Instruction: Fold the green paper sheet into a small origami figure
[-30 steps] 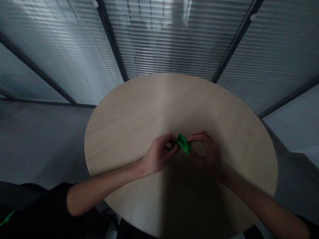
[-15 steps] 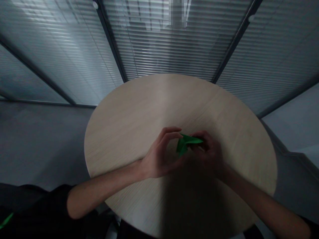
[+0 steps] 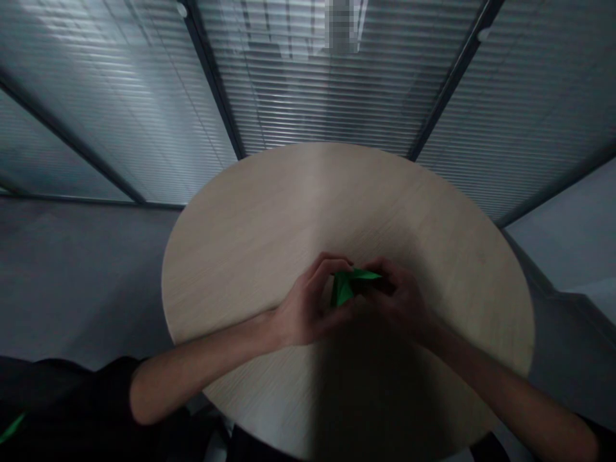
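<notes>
A small piece of folded green paper (image 3: 343, 289) with pointed, angled flaps is held between both hands, over the middle of the round wooden table (image 3: 269, 212). My left hand (image 3: 308, 305) curls round its left side, with fingertips at the top edge and the thumb along the bottom. From the right, my right hand (image 3: 402, 298) grips it with bent fingers. One pointed green flap reaches over toward the right fingers. Dim light and shadow hide the right fingertips and part of the paper.
Glass panels with blinds (image 3: 332, 102) and dark frames stand close behind the table. Grey floor (image 3: 96, 269) shows at the left. At the lower left, a green strip (image 3: 12, 428) lies against dark cloth.
My right hand has moved slightly left, closer to my left hand. The green paper has shifted left and a little down, deeper between the left fingers and thumb.
</notes>
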`<state>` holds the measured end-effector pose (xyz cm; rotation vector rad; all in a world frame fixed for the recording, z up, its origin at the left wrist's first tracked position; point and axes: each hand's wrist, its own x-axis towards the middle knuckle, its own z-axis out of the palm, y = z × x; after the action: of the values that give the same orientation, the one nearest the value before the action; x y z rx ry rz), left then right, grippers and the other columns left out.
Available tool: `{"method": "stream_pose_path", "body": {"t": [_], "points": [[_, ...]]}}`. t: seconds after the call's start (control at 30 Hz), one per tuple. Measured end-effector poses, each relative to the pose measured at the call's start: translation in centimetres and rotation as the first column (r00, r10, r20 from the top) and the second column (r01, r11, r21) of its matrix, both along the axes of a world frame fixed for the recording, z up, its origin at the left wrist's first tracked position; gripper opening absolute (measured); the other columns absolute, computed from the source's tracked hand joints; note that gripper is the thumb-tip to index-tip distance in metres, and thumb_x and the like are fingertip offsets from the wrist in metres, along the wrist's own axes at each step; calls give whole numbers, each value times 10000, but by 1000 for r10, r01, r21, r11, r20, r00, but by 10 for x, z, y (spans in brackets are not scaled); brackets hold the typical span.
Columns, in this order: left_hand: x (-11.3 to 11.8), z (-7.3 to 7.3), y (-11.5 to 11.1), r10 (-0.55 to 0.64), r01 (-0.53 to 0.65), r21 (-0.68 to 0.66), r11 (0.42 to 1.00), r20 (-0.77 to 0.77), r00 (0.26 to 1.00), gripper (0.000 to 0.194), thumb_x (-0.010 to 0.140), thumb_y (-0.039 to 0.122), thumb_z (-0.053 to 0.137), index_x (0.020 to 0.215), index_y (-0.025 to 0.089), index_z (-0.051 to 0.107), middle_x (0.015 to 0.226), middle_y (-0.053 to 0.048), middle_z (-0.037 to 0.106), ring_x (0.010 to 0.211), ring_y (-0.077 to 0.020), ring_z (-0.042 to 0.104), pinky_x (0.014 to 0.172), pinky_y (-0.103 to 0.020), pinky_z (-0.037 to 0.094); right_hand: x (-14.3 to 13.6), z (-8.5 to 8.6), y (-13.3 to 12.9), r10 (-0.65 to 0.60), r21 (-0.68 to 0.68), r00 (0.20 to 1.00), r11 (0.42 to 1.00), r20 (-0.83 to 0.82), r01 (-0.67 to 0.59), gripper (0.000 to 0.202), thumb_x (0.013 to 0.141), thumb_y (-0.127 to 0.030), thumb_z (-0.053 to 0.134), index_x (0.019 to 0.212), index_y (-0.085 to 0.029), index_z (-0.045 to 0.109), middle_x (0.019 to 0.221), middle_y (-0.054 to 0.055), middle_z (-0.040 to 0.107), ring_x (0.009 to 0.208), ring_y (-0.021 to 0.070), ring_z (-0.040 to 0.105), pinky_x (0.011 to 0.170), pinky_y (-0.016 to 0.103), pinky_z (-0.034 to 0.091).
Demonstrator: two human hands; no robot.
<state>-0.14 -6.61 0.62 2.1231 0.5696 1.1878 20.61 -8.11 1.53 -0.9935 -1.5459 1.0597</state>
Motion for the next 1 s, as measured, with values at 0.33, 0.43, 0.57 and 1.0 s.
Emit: {"method": "stream_pose_path", "body": {"t": [0.33,0.43,0.57,1.0], "points": [[3,-3,-1,42,-36,-118,992,44,998,383,911,118,665,1253,211,521,1246,-128,591,997,-205,673,805,-359,605,0,1,-1,2,-1,1000,1000,30,-2,75,903,-231,730,901,-212,657,778,5,769,703,170,779,634,259,644],[2,0,-2,17,-2,-158,987,95,995,368,880,80,631,1206,208,518,1258,-128,581,991,-201,672,792,-354,608,0,2,-2,30,-24,1000,999,0,-30,98,906,-245,746,908,-216,652,772,10,781,692,178,789,630,273,653],[3,3,-2,27,19,-240,971,189,982,214,922,87,558,1092,206,509,1158,-96,603,912,-172,666,755,-329,595,1,1,-2,43,-33,999,999,-18,-44,118,899,-258,762,919,-217,654,777,11,785,689,177,789,621,275,655],[5,9,-1,68,-63,-76,995,64,996,86,972,164,681,1042,187,637,1038,-75,643,870,-151,644,733,-291,550,3,-4,-3,5,131,991,991,132,-23,143,890,-186,726,987,-234,631,839,-9,743,731,161,763,692,290,663]]}}
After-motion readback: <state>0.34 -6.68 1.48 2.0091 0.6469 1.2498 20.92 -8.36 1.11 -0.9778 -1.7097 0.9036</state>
